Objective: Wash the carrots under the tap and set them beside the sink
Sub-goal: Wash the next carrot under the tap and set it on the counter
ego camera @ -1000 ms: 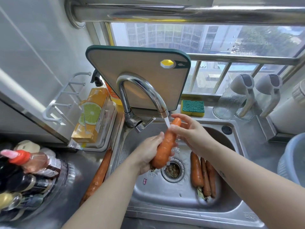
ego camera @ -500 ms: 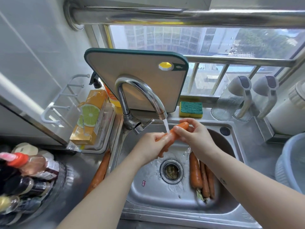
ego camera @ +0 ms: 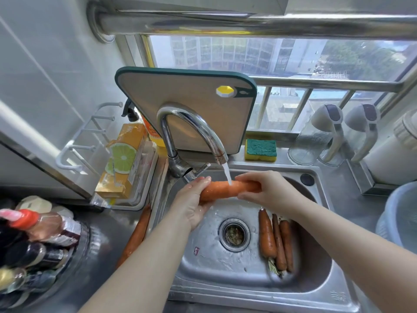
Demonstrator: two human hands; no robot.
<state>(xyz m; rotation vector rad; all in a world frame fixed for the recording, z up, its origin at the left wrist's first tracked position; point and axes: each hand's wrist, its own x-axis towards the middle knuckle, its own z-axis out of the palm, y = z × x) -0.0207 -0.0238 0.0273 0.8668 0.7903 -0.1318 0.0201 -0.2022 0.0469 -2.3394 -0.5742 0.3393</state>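
Grip: left hand (ego camera: 191,205) and right hand (ego camera: 269,190) each curl round an end of the wet carrot (ego camera: 225,191), centre frame
Risk: slick skin may let it slip into the sink (ego camera: 203,265)

I'm looking down into a home kitchen: a stainless sink (ego camera: 259,295) with a curved tap (ego camera: 191,123) running, a cutting board (ego camera: 185,93) leaned against the window (ego camera: 327,83), a scrubbing sponge (ego camera: 260,149), sauce bottles (ego camera: 33,229) crowding the steel desk (ego camera: 103,227), and high-rise flats (ego camera: 203,53) outside.
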